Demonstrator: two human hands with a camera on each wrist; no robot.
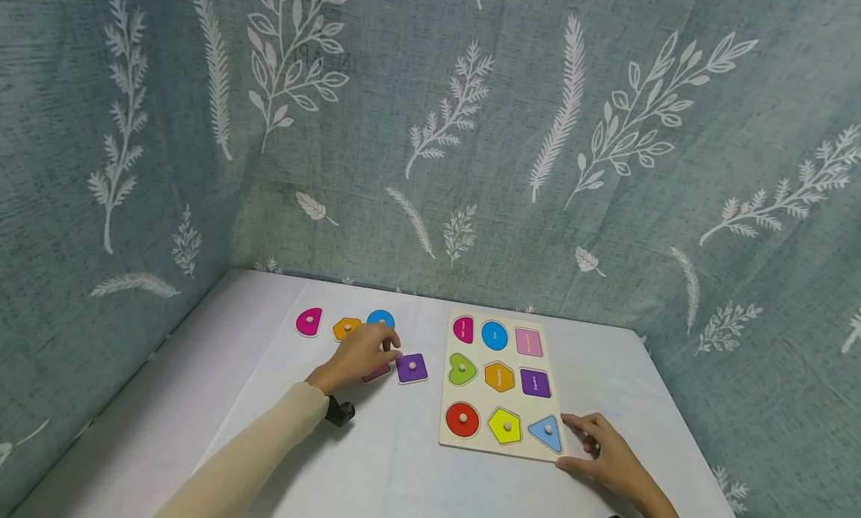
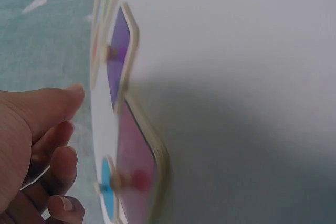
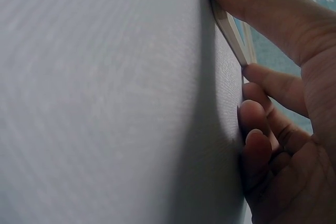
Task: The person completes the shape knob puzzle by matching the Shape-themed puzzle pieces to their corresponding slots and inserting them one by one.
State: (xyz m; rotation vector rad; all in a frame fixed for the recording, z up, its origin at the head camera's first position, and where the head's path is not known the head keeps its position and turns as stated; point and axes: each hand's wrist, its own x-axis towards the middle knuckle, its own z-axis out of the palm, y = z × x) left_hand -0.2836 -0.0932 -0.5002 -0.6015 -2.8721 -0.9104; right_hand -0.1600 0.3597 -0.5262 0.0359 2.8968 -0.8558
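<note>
Below the left hand (image 1: 358,352), a pink piece (image 1: 378,373) lies partly hidden.

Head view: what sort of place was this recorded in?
Probably a small tabletop recording corner, though the wider room is out of view. A white-covered table stands by leaf-patterned cloth walls, with a shape puzzle board and loose knobbed pieces laid out.

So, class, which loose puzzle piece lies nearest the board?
The purple square; the pink piece, blue piece, orange piece and magenta piece all lie farther left, farther from the board.
</note>
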